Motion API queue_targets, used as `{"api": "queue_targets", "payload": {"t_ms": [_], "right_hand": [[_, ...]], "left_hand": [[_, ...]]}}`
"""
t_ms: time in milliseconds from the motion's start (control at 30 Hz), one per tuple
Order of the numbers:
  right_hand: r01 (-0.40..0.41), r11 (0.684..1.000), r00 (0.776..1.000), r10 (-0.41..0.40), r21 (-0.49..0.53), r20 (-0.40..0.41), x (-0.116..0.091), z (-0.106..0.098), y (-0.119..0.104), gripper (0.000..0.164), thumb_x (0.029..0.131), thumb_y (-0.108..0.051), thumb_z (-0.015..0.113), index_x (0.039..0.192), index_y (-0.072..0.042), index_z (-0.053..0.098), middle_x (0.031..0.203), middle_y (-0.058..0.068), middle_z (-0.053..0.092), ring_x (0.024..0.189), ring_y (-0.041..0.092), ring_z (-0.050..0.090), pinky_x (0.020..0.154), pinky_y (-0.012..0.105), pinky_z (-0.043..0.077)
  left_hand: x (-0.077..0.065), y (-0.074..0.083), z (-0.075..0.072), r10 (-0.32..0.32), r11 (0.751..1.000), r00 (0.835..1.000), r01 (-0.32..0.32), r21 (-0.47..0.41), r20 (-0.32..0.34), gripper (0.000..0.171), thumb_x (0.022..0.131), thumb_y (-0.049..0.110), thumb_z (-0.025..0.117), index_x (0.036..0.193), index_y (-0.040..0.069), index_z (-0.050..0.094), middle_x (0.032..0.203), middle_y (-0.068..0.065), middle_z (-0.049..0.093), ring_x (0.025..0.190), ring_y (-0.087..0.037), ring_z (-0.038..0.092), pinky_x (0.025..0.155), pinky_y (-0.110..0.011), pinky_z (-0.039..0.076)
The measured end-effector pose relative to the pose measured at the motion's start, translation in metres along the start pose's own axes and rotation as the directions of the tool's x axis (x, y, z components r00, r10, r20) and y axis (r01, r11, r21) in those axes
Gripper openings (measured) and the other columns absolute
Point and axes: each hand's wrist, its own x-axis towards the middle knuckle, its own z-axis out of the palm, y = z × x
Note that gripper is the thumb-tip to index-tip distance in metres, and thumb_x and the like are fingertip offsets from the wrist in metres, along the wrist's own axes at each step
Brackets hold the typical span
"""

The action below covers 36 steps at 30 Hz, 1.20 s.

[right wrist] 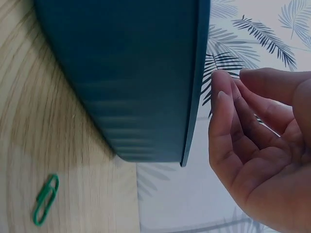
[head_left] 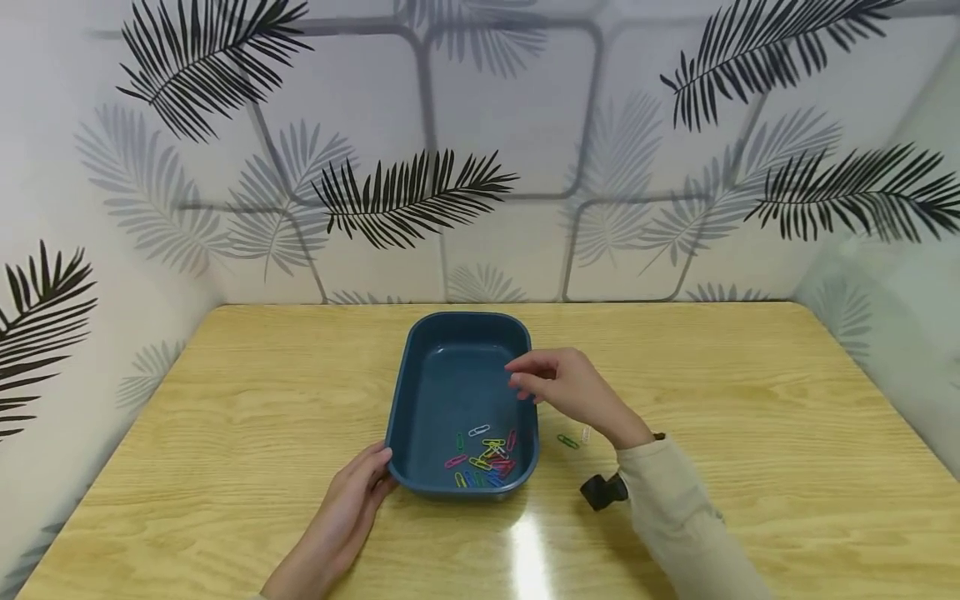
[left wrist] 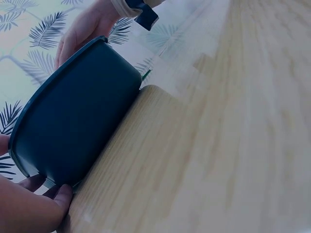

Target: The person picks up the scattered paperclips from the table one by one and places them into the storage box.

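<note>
A dark blue rectangular tray (head_left: 457, 383) lies on the wooden table, with several coloured paper clips (head_left: 480, 463) gathered at its near end. My left hand (head_left: 348, 504) holds the tray's near left corner, thumb at the rim and fingers against the outer wall, as the left wrist view also shows. Over the tray's right rim hovers my right hand (head_left: 573, 387), fingers bent towards the thumb. A gap shows between thumb and fingertips in the right wrist view, with nothing in it. Right of the tray, a green paper clip (head_left: 568, 442) and a white paper clip (head_left: 586, 434) lie on the table.
The wooden table (head_left: 285, 375) reaches back to a pale wall (head_left: 510, 125) patterned with leaves. A black wrist device (head_left: 602, 492) is worn by the right sleeve (head_left: 675, 500), near the tabletop. Light glares off the table in front of the tray.
</note>
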Motion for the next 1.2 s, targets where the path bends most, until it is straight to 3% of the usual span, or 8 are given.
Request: {"api": "queue_targets", "payload": {"t_ms": [200, 400, 567, 733, 933, 1200], "right_hand": [[-0.022, 0.999, 0.999, 0.021, -0.025, -0.041, -0.004, -0.014, 0.008, 0.026, 0.096, -0.011, 0.061, 0.117, 0.004, 0.066, 0.096, 0.012, 0.071, 0.082, 0.028, 0.066, 0.076, 0.053, 0.054], [-0.044, 0.998, 0.996, 0.041, -0.038, -0.073, -0.009, -0.035, 0.019, 0.029, 0.095, -0.012, 0.062, 0.119, 0.004, 0.064, 0.096, 0.013, 0.069, 0.087, 0.038, 0.064, 0.076, 0.050, 0.055], [-0.077, 0.995, 0.995, 0.073, -0.071, -0.068, -0.020, -0.053, 0.030, 0.031, 0.095, -0.009, 0.062, 0.122, 0.005, 0.061, 0.096, 0.015, 0.068, 0.089, 0.039, 0.064, 0.077, 0.050, 0.054], [-0.120, 0.983, 0.992, 0.116, -0.137, -0.039, -0.036, -0.066, 0.047, 0.037, 0.095, -0.013, 0.062, 0.125, 0.007, 0.058, 0.098, 0.016, 0.067, 0.086, 0.034, 0.065, 0.074, 0.047, 0.054], [-0.185, 0.961, 0.983, 0.178, -0.204, -0.050, -0.057, -0.081, 0.065, 0.036, 0.093, -0.013, 0.064, 0.123, 0.008, 0.059, 0.095, 0.009, 0.066, 0.082, 0.025, 0.063, 0.070, 0.039, 0.054], [-0.177, 0.933, 0.983, 0.180, -0.315, -0.018, -0.075, -0.090, 0.086, 0.029, 0.085, -0.006, 0.071, 0.109, 0.010, 0.065, 0.083, 0.002, 0.063, 0.073, 0.017, 0.056, 0.062, 0.029, 0.048]], "left_hand": [[0.002, -0.001, 0.001, 0.024, 1.000, 1.000, -0.024, -0.011, 0.017, 0.047, 0.101, 0.020, 0.047, 0.137, -0.011, 0.041, 0.134, -0.019, 0.047, 0.115, -0.016, 0.050, 0.097, -0.025, 0.044], [0.002, -0.002, 0.001, 0.033, 0.999, 0.999, -0.033, -0.013, 0.011, 0.046, 0.102, 0.018, 0.045, 0.136, -0.012, 0.041, 0.132, -0.019, 0.048, 0.113, -0.015, 0.051, 0.097, -0.025, 0.043], [0.001, -0.002, 0.001, 0.008, 1.000, 0.999, -0.008, -0.008, 0.036, 0.050, 0.102, 0.022, 0.046, 0.139, -0.010, 0.038, 0.139, -0.020, 0.041, 0.122, -0.019, 0.044, 0.101, -0.026, 0.040], [0.001, -0.003, -0.001, -0.003, 1.000, 0.999, 0.003, -0.003, 0.034, 0.050, 0.102, 0.021, 0.046, 0.140, -0.009, 0.038, 0.143, -0.021, 0.038, 0.128, -0.023, 0.040, 0.103, -0.027, 0.039], [0.001, -0.004, -0.001, 0.023, 1.000, 0.999, -0.022, -0.009, 0.030, 0.048, 0.102, 0.020, 0.046, 0.139, -0.010, 0.039, 0.140, -0.021, 0.041, 0.121, -0.018, 0.046, 0.102, -0.027, 0.040], [-0.001, -0.005, -0.003, 0.018, 1.000, 1.000, -0.018, -0.013, 0.018, 0.047, 0.102, 0.019, 0.045, 0.139, -0.010, 0.039, 0.141, -0.020, 0.041, 0.123, -0.019, 0.045, 0.102, -0.027, 0.040]]}}
